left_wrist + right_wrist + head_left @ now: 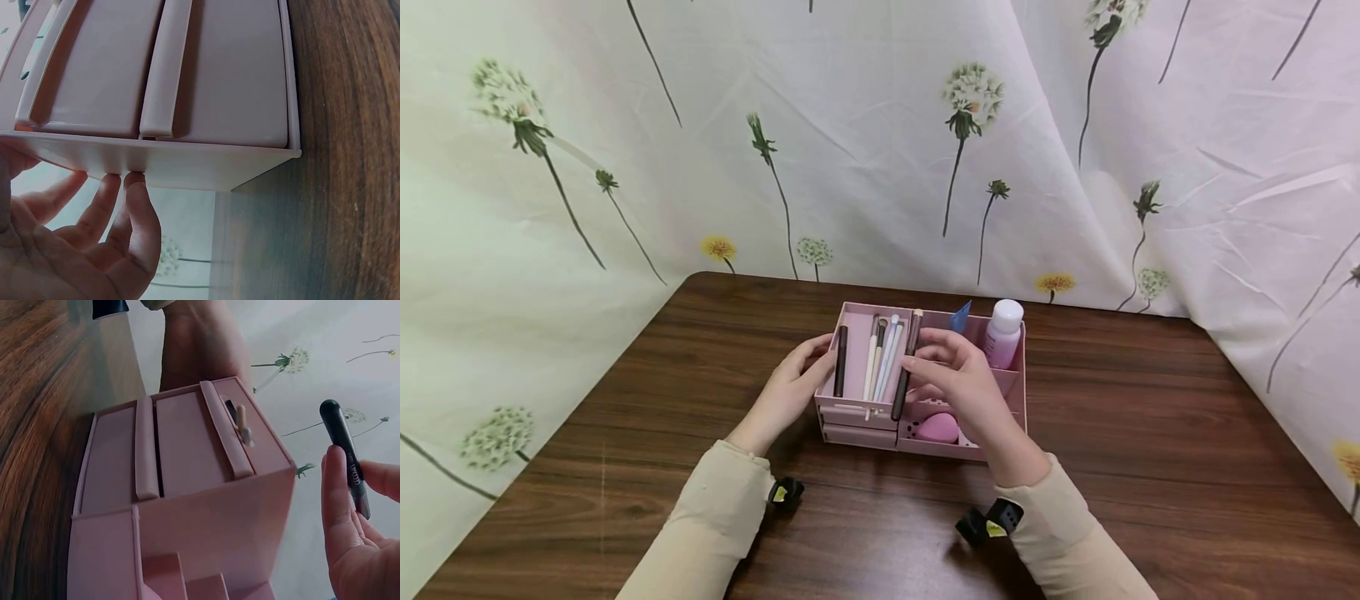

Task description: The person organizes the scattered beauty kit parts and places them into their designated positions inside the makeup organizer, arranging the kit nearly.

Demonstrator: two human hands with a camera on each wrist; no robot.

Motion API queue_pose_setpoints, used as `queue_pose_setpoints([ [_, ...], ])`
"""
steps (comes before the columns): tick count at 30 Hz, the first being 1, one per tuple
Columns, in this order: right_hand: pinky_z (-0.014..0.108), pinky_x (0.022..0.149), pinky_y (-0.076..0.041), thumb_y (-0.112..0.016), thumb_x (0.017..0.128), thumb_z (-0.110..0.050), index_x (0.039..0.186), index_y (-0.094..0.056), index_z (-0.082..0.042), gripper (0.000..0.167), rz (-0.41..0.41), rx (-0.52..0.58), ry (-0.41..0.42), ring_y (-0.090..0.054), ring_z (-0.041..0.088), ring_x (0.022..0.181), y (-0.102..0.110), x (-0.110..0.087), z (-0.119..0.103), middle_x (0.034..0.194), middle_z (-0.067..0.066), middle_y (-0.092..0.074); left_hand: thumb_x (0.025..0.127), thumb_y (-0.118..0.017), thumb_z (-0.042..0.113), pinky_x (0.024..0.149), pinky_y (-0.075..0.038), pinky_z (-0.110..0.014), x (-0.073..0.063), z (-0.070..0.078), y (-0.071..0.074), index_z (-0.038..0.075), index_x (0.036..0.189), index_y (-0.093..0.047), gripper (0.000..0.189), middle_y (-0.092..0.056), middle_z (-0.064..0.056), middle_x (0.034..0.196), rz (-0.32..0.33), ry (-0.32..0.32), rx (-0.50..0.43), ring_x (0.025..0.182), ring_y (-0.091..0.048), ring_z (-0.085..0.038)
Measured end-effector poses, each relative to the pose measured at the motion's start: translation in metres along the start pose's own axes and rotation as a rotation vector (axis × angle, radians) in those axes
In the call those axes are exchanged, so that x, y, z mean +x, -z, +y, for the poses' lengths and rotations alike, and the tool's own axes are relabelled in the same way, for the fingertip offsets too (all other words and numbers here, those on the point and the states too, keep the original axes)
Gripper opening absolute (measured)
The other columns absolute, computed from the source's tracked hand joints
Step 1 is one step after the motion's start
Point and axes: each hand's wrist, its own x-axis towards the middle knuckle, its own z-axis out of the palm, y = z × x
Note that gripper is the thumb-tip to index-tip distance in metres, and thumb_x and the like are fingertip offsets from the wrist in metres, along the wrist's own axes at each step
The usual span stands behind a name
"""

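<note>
A pink makeup organizer [860, 442] with two drawers stands on the table. My right hand [955, 379] pinches a slim dark cosmetic pen [901, 392] between thumb and fingers, above the divider by the brush tray. In the right wrist view, small pale lettering shows on the pen [342, 434]. My left hand [790, 387] rests against the organizer's left side, fingertips [134, 181] touching its outer wall. Inside the top tray lie several makeup brushes [883, 358], with another dark pen [841, 360] along the left edge.
In the right compartments are a pink bottle with a white cap [1002, 333], a blue item [960, 317] and a pink makeup sponge [938, 428]. The dark wooden table [647, 467] ends at a dandelion-patterned cloth [880, 167] behind.
</note>
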Motion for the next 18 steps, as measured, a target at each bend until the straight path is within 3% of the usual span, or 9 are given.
queue_pose_setpoints([
  [18, 0.034, 0.068, -0.060, -0.066, 0.094, -0.005, 0.145, -0.044, -0.002, 0.056, -0.093, -0.074, -0.081, -0.066, 0.014, 0.070, -0.029, 0.037, 0.002, 0.110, 0.015, -0.063, 0.105, -0.047, 0.028, 0.102, -0.043, -0.046, 0.002, 0.000, -0.001, 0.005, 0.145, -0.047, 0.046, -0.056, -0.021, 0.136, -0.001, 0.011, -0.014, 0.123, -0.054, -0.033],
])
